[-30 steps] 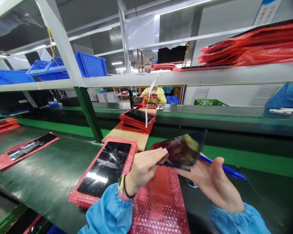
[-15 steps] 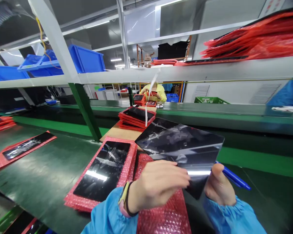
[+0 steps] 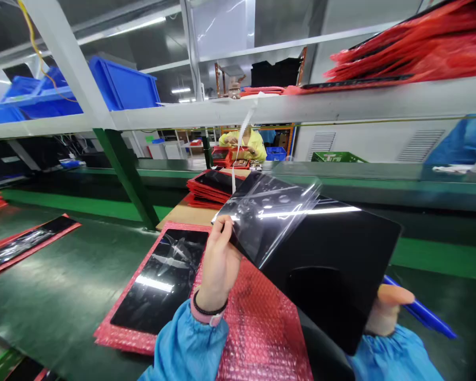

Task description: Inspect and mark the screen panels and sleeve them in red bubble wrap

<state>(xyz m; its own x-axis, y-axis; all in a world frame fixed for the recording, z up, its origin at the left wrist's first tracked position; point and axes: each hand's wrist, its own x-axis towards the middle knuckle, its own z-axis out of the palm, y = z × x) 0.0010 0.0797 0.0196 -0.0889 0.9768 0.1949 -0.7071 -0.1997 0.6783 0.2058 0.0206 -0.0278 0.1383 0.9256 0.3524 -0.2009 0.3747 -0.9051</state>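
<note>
A black glass panel [image 3: 341, 264] is held up, tilted, in front of me. My right hand [image 3: 384, 309] grips its lower right edge, and a blue pen [image 3: 428, 317] sticks out behind the thumb. Clear protective film [image 3: 269, 211] covers the panel's left part, its free edge curled up; the right part is bare and glossy. At the left corner my left hand [image 3: 222, 259] pinches the film. Under the panel lies a red bubble-wrap bag [image 3: 257, 328]. To the left another black panel [image 3: 162, 280], with wrinkled film, rests on red bubble wrap [image 3: 122, 338].
Behind the panel, a stack of panels in red bags [image 3: 210, 188] sits on a cardboard sheet [image 3: 178, 214]. A narrow panel [image 3: 27, 241] lies at the far left. A green post [image 3: 122, 177] supports the shelf [image 3: 293, 111]. A person in yellow [image 3: 244, 145] works across the way.
The film, which covered the panel's face, is now lifted off its right part and folded toward the left. My left hand has moved left and turned; the panel has shifted right.
</note>
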